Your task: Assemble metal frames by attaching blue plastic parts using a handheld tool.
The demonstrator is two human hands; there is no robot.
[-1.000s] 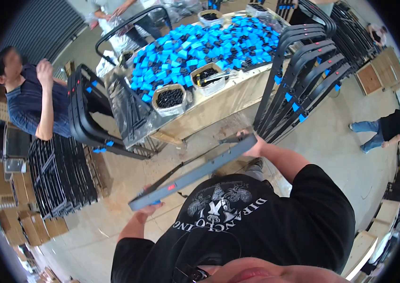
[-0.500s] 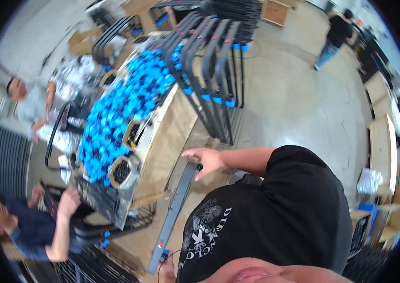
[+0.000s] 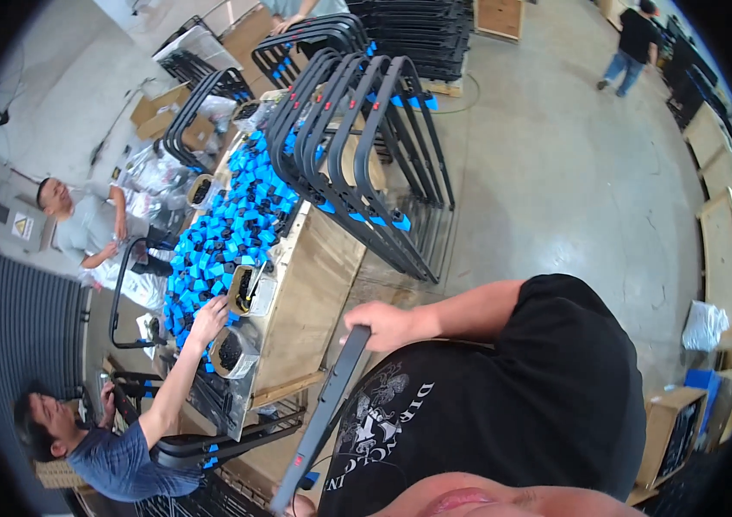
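A dark grey tubular frame (image 3: 328, 405) with a red mark slants in front of my torso. My right hand (image 3: 381, 327) is closed round its upper end, fingers wrapped over the tube. At the lower edge, a small part of my left hand (image 3: 301, 506) shows beside the frame's lower end; its fingers are mostly hidden, so its grip cannot be made out. Several similar curved frames (image 3: 364, 129) with blue end pieces stand beyond my right hand, beside the workbench (image 3: 310, 280).
Blue and black plastic parts (image 3: 228, 215) heap on the bench, with small tubs (image 3: 232, 351) at its near edge. A co-worker (image 3: 120, 448) at lower left reaches into a tub; another person (image 3: 94, 228) stands across the bench. Wooden crates (image 3: 719, 246) line the right side.
My right hand has gone from spread fingers at the frame's end to a closed grip on it. The co-worker at lower left has stretched an arm to the tubs. The view has shifted.
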